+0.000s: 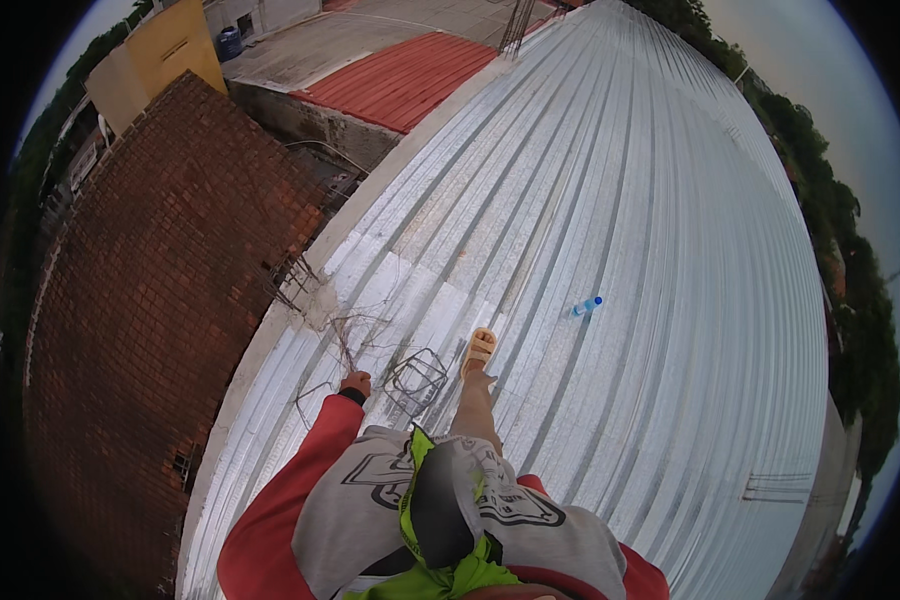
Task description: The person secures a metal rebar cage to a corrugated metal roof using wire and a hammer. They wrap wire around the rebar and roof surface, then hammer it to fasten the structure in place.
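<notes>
My left hand point(355, 383), at the end of a red sleeve with a black band at the wrist, is closed round the lower end of a tangled bunch of thin wire point(346, 345). The loose strands fan out above the fist over the metal roof. To the right of the fist lie several bent square wire frames point(415, 382), apart from the hand. My right hand is not visible; only bits of its red sleeve point(645, 573) show at the right side of my body.
I am on a corrugated metal roof point(670, 330), one sandalled foot point(479, 348) forward. A clear bottle with a blue cap point(587, 306) lies to the right. Along the left run a concrete edge point(240, 400), protruding rebar point(290, 280) and a brick wall point(150, 300). A red roof point(410, 80) stands beyond.
</notes>
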Motion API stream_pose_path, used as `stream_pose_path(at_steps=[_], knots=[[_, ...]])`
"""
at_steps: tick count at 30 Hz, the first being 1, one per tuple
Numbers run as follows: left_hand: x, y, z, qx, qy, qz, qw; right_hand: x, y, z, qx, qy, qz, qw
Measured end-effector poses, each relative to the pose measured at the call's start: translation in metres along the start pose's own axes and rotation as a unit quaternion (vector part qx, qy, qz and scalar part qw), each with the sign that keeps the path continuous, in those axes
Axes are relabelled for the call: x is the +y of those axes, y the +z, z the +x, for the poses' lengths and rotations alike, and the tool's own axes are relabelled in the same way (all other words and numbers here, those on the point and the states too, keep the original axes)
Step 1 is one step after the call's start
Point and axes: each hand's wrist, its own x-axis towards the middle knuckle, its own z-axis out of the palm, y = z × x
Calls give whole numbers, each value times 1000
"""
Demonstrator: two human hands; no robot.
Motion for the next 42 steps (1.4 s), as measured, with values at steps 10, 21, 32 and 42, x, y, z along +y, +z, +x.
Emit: stream_pose_path(at_steps=[10, 21, 32, 42], knots=[[17, 86, -36, 29, -360, 143, 922, -316, -129, 227, -131, -78, -286, 946], [155, 257, 51, 93, -230, -170, 954, -786, -210, 379, -14, -83, -236, 968], [156, 214, 113, 188, -373, -129, 899, -785, 90, 330, -198, -159, -561, 788], [166, 114, 197, 344, -383, -417, 749, -842, 315, 311, -314, -227, -648, 655]])
